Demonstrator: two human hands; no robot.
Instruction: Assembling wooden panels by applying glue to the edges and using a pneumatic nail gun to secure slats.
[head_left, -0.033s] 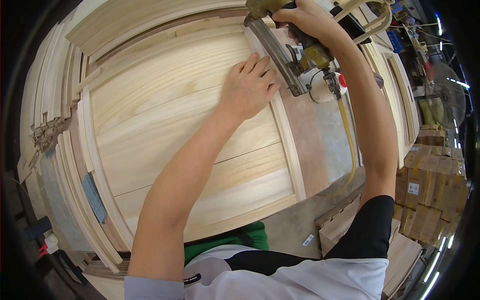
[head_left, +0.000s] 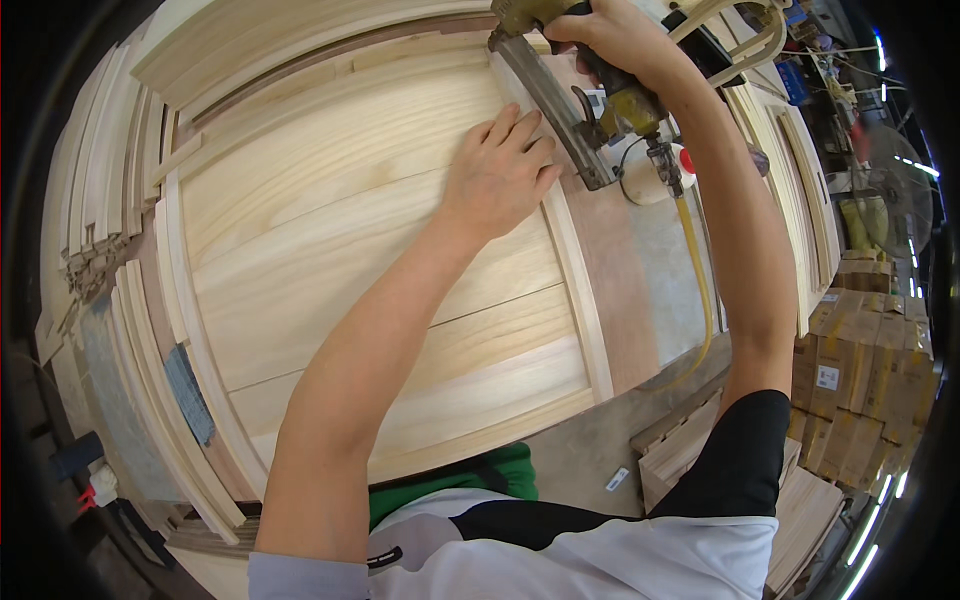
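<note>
A pale wooden panel of several boards lies before me, with narrow wood strips along its edges. My left hand rests on the panel, palm down with its fingers apart. Its fingertips reach the right-hand edge strip. At the far right corner my right hand is wrapped round the handle of a nail gun. The gun's long magazine lies along the strip, just right of my left fingers. A yellow air hose runs from the gun toward me. The gun's nose is close to the top edge of the picture.
Wood strips are stacked at the left, and more boards stand along the far side. A white container with a red cap sits beside the gun. Cardboard boxes and a fan stand at the right.
</note>
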